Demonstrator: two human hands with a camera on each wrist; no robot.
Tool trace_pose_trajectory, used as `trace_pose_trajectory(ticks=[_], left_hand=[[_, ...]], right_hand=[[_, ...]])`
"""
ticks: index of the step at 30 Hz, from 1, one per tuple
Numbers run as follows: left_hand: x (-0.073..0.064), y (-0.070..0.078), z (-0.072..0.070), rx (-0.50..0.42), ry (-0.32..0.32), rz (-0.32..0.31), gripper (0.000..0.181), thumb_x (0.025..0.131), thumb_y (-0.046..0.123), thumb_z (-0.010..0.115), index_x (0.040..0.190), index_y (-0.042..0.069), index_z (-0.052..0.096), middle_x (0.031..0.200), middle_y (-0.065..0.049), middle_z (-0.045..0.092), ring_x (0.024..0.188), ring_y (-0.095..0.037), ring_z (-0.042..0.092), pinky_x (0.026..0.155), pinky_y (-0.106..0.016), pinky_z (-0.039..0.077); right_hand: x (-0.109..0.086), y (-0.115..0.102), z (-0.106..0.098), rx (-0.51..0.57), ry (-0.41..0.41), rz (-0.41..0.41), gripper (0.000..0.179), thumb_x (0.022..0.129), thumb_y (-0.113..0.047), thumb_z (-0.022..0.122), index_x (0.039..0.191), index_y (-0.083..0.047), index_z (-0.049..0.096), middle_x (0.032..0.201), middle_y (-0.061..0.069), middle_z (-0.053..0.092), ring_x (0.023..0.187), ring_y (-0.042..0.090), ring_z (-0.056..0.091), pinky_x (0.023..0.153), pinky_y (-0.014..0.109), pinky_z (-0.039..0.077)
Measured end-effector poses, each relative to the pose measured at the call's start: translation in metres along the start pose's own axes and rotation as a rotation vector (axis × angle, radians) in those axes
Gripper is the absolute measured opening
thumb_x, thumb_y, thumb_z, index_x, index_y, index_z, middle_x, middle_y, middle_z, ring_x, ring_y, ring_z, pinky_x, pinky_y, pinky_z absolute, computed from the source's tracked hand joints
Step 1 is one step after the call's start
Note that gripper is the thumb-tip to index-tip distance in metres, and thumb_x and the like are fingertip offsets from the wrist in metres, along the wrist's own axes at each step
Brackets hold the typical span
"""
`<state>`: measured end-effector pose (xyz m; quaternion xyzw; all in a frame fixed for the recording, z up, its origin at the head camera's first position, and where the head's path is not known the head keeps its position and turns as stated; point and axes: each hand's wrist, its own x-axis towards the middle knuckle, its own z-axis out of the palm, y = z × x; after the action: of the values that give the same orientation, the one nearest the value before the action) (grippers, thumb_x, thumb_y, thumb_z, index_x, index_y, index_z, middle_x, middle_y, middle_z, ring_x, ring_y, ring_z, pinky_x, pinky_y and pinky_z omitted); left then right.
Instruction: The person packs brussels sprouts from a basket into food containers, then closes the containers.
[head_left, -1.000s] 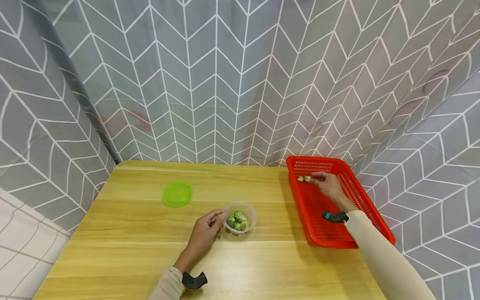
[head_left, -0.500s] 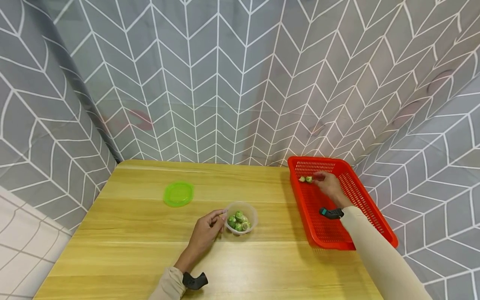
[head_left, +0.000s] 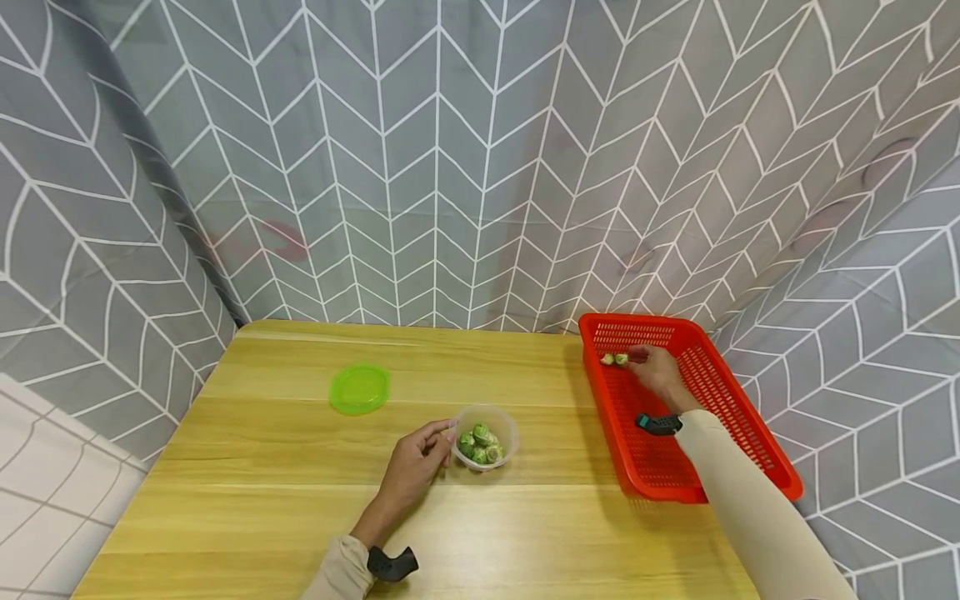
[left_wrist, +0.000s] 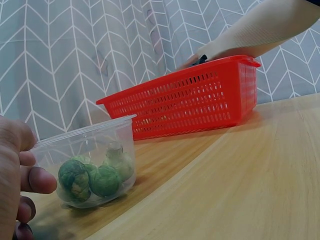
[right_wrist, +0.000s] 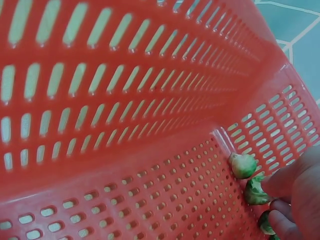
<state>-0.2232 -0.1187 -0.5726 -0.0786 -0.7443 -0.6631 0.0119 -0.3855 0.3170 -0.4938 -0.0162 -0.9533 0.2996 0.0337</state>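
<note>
My left hand (head_left: 417, 458) holds the rim of a round clear plastic container (head_left: 505, 433) on the wooden table. Inside the container lie several green Brussels sprouts (left_wrist: 106, 180). In the left wrist view, the thumb (left_wrist: 40, 180) and bent fingers stand at the container's near side. My right hand (head_left: 657, 375) reaches into a red plastic basket (head_left: 626, 467), at its far left part. A pale sprout (right_wrist: 243, 165) and a greener one (right_wrist: 256, 191) lie against the basket's wall, fingertips right at the greener one. Another sprout (right_wrist: 265, 223) is partly hidden by my fingers; I cannot tell whether they pinch it.
A green lid (head_left: 360, 389) lies flat on the wooden table (head_left: 262, 467), left of the container. Slotted walls surround the basket's floor at the table's right side. A grey patterned curtain (head_left: 450, 167) hangs behind the table's back edge.
The whole head view has shifted slightly. My left hand stays at the container, and my right hand stays by the sprouts in the basket, moving only a little.
</note>
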Motion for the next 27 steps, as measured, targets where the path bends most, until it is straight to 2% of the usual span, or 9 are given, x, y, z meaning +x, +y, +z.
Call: trace_pose_trajectory(ticks=[4, 9, 13, 18, 27], left_hand=[[-0.001, 0.003, 0.002, 0.014, 0.016, -0.011, 0.033, 0.103, 0.023, 0.061, 0.132, 0.008, 0.066, 0.071, -0.013, 0.066, 0.061, -0.035, 0.055, 0.055, -0.024, 0.042], [-0.005, 0.021, 0.002, 0.025, 0.018, -0.007, 0.033, 0.103, 0.015, 0.060, 0.132, 0.000, 0.064, 0.072, -0.021, 0.065, 0.062, -0.041, 0.055, 0.057, -0.023, 0.043], [-0.009, 0.033, 0.001, 0.009, 0.019, 0.011, 0.032, 0.102, 0.014, 0.061, 0.131, -0.001, 0.065, 0.070, -0.019, 0.064, 0.058, -0.031, 0.055, 0.058, -0.024, 0.043], [-0.009, 0.034, 0.002, 0.011, 0.039, 0.012, 0.031, 0.102, 0.014, 0.062, 0.129, 0.000, 0.066, 0.068, -0.016, 0.063, 0.054, -0.016, 0.051, 0.057, -0.024, 0.042], [-0.009, 0.033, 0.001, 0.007, 0.019, 0.018, 0.030, 0.102, 0.012, 0.061, 0.129, 0.000, 0.066, 0.071, -0.021, 0.065, 0.055, -0.020, 0.053, 0.056, -0.023, 0.041]], right_hand=[[0.002, -0.002, 0.002, -0.020, -0.009, -0.016, 0.038, 0.093, -0.005, 0.067, 0.127, 0.013, 0.061, 0.121, 0.031, 0.065, 0.107, 0.043, 0.063, 0.085, 0.045, 0.054], [0.005, -0.002, 0.006, -0.042, -0.035, -0.011, 0.040, 0.094, -0.005, 0.064, 0.130, 0.012, 0.059, 0.124, 0.031, 0.063, 0.110, 0.043, 0.061, 0.091, 0.051, 0.052], [0.005, 0.001, 0.008, -0.061, -0.028, -0.016, 0.039, 0.093, -0.005, 0.065, 0.128, 0.013, 0.060, 0.119, 0.031, 0.065, 0.107, 0.043, 0.062, 0.091, 0.051, 0.052], [0.005, 0.001, 0.010, -0.105, 0.007, -0.029, 0.036, 0.092, -0.005, 0.069, 0.122, 0.013, 0.063, 0.111, 0.029, 0.068, 0.101, 0.041, 0.064, 0.089, 0.050, 0.051], [0.003, 0.001, 0.011, -0.106, 0.042, 0.000, 0.030, 0.093, -0.007, 0.067, 0.119, 0.009, 0.067, 0.109, 0.025, 0.070, 0.097, 0.036, 0.064, 0.082, 0.045, 0.051]])
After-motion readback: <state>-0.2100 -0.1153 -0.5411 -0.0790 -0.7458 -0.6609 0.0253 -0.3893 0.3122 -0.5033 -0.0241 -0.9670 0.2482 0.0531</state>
